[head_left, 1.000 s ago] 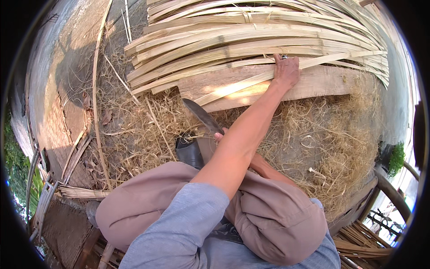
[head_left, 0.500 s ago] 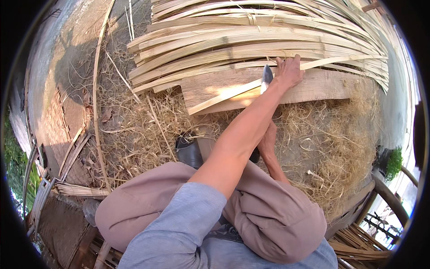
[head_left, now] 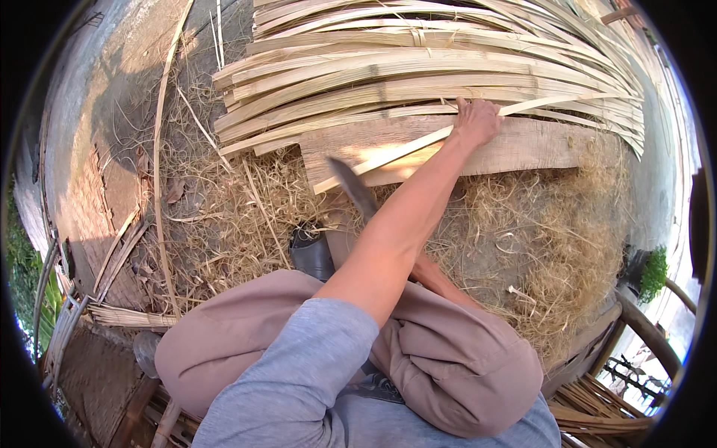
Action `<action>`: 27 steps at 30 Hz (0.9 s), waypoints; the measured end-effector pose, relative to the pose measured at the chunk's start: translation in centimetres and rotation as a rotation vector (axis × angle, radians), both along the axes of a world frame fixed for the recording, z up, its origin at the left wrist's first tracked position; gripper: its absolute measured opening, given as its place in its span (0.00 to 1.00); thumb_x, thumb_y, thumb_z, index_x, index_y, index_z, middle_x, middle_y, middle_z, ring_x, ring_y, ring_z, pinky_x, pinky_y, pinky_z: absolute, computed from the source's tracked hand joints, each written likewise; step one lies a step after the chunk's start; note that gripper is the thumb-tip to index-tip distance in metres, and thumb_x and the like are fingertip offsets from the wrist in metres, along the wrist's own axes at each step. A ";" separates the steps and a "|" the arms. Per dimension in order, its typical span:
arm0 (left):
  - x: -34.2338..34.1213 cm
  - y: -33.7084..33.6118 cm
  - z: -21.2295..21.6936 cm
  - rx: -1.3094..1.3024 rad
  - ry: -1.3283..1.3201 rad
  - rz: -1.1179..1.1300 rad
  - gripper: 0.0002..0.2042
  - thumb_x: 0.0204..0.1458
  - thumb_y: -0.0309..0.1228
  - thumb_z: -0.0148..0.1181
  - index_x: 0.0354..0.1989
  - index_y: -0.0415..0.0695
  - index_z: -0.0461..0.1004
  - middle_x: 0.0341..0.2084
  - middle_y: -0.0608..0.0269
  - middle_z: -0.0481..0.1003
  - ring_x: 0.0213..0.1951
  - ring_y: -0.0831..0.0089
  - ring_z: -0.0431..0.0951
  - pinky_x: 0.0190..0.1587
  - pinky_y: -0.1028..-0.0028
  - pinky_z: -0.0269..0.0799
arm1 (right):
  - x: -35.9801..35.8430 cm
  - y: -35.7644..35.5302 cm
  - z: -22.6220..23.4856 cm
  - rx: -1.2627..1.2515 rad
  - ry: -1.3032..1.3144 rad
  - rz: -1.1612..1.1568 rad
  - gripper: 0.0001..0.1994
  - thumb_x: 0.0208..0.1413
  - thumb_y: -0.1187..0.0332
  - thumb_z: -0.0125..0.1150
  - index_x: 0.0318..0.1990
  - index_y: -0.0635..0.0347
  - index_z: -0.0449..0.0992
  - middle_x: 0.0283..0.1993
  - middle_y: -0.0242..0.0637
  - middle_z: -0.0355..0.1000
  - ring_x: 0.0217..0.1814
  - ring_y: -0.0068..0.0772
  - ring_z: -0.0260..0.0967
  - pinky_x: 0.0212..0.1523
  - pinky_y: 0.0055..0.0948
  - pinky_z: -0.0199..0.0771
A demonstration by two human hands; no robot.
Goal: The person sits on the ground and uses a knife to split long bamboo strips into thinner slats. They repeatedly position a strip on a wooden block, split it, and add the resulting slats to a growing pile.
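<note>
My left arm reaches across to the right, and my left hand is closed on a thin pale bamboo strip. The strip lies slantwise over a flat wooden board, its left end at the board's lower left corner. A knife, blurred by motion, has its dark blade pointing up and left by that end. Its handle and my right hand are hidden under my left forearm; only my right forearm shows, in line with the knife.
Many split bamboo strips lie stacked beyond the board. Curly shavings cover the ground around it. A long thin strip lies at the left. A dark shoe and my bent legs are close in front of me.
The knife has swung left and down, from beside my left wrist to the strip's left end. My right forearm has dropped lower. My left hand stays on the strip, shifted slightly left.
</note>
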State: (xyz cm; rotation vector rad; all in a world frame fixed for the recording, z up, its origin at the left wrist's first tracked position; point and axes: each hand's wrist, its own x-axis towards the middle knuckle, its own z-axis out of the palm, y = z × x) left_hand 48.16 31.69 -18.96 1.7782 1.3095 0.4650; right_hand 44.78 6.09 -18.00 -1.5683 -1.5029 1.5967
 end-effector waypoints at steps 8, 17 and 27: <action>-6.6 1.5 5.0 -0.085 0.138 -0.332 0.34 0.66 0.54 0.49 0.75 0.47 0.57 0.68 0.48 0.67 0.68 0.54 0.68 0.74 0.48 0.53 | 7.0 2.0 3.3 -0.160 -0.114 0.180 0.16 0.70 0.60 0.55 0.36 0.66 0.72 0.21 0.39 0.72 0.19 0.29 0.71 0.23 0.35 0.70; -26.9 -8.1 11.8 -0.056 0.445 -0.321 0.19 0.68 0.45 0.52 0.53 0.40 0.76 0.48 0.46 0.78 0.47 0.56 0.80 0.51 0.56 0.76 | 19.4 4.3 4.9 0.122 -0.097 -0.670 0.18 0.67 0.54 0.58 0.52 0.57 0.67 0.37 0.43 0.78 0.31 0.34 0.76 0.33 0.36 0.78; -24.2 -23.7 0.3 0.109 0.301 0.017 0.18 0.62 0.43 0.59 0.45 0.38 0.69 0.35 0.49 0.74 0.27 0.52 0.76 0.34 0.57 0.70 | 20.4 8.2 -2.3 0.245 -0.926 -0.466 0.32 0.65 0.37 0.52 0.36 0.65 0.76 0.29 0.58 0.76 0.36 0.64 0.77 0.38 0.52 0.75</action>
